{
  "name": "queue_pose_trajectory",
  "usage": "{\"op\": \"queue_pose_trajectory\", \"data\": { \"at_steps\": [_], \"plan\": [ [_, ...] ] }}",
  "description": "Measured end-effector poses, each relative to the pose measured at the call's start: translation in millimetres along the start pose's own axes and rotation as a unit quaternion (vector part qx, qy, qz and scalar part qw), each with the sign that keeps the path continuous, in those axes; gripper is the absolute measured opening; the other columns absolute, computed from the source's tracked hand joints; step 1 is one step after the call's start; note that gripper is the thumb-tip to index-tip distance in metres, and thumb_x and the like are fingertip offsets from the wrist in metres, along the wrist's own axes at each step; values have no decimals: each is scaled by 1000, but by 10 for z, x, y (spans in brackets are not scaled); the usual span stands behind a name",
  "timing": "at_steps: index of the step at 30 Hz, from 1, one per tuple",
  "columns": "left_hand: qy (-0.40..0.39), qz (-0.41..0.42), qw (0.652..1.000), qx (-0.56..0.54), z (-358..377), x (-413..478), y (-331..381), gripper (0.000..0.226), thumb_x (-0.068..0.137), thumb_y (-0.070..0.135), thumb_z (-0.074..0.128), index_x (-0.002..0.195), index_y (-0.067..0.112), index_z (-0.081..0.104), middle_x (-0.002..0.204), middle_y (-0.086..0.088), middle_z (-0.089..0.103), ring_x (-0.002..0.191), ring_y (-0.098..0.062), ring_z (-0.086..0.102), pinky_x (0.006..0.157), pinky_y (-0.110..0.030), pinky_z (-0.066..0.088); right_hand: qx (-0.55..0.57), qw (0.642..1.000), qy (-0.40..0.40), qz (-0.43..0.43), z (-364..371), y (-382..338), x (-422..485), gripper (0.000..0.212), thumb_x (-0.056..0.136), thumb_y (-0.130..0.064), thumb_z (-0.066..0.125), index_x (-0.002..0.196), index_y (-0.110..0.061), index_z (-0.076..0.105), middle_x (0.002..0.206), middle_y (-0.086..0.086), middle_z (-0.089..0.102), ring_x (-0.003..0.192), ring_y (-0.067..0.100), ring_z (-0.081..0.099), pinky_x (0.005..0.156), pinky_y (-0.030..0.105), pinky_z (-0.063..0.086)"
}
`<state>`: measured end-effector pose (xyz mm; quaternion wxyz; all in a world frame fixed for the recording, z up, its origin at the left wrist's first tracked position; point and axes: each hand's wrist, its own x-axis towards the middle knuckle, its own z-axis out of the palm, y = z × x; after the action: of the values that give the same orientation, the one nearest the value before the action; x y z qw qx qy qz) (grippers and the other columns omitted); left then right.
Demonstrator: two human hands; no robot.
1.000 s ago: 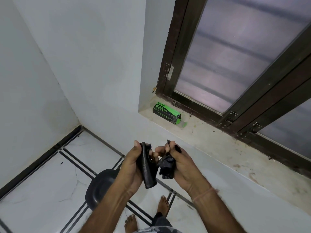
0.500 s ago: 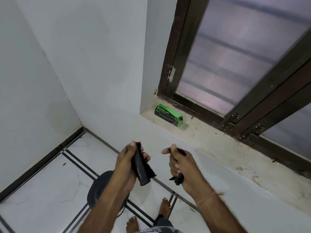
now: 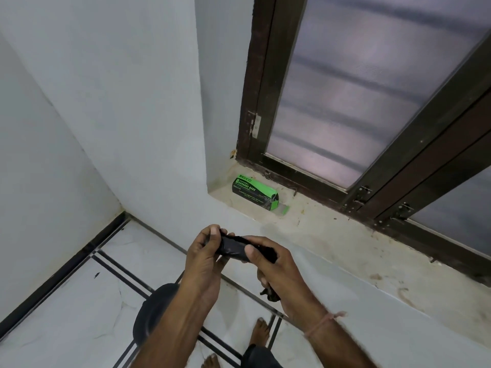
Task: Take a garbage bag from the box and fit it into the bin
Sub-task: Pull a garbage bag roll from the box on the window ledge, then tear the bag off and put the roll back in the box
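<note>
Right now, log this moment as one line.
left hand: grips bag roll | right hand: grips bag roll, also holds black wad | box: on sill | bin: on floor, bag not fitted

This looks like a room in a home, seen at one corner. The walls (image 3: 119, 102) are plain white plaster, and the floor (image 3: 66, 314) is pale marble-look tile with thin black inlay lines and a dark skirting (image 3: 66, 266) along its edge. A dark wooden window frame (image 3: 255, 88) with small metal hinges (image 3: 256, 126) holds frosted glass (image 3: 358, 88) above a stained stone sill (image 3: 332, 235). A green box (image 3: 255, 192) of garbage bags lies on that sill, a small black bin (image 3: 148, 320) stands on the floor, and the person's bare feet (image 3: 259, 333) show on the tiles.
</note>
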<state>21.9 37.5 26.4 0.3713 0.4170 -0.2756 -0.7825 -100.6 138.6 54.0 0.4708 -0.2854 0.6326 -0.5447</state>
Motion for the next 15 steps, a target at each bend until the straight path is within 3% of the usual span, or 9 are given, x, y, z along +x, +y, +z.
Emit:
{"op": "queue_pose_trajectory", "data": {
  "at_steps": [4,7,9,10,12,15],
  "plan": [
    [13,-7,998,61,250,220,-54,19,102,25,61,96,10,70,87,-4,76,88,-20,68,73,-30,59,27,999,23,-7,-285,33,204,22,94,-25,74,116,-22,77,85,-3,75,53,12,45,52,21,43],
    [10,2,990,143,440,456,-87,29,104,38,56,106,14,73,106,-3,77,100,-20,68,86,-36,55,60,995,82,-3,-598,9,373,19,94,-23,73,111,-19,79,68,-5,65,52,11,44,46,20,40],
    [33,57,969,240,547,687,-119,37,100,46,58,121,18,68,125,-4,71,112,-21,66,93,-39,54,80,989,127,5,-841,10,475,18,93,-21,73,109,-18,80,65,-4,62,51,12,44,44,21,39],
    [39,110,937,328,594,843,-138,41,97,46,62,128,19,64,134,-5,66,120,-23,62,97,-39,52,88,985,149,10,-974,23,534,17,93,-21,74,108,-18,80,64,-1,62,52,12,45,44,22,40],
    [23,220,823,524,634,1179,-166,55,94,39,72,142,18,54,149,-9,53,133,-29,52,101,-42,48,103,979,177,16,-1179,59,631,16,93,-19,73,107,-17,81,66,1,62,53,15,45,47,22,42],
    [-34,274,664,695,702,1632,-189,85,85,35,83,157,23,39,166,-12,30,151,-36,30,106,-56,47,118,973,195,33,-1377,101,752,17,95,-18,72,109,-17,80,64,2,61,51,15,45,45,24,42]
  ]
}}
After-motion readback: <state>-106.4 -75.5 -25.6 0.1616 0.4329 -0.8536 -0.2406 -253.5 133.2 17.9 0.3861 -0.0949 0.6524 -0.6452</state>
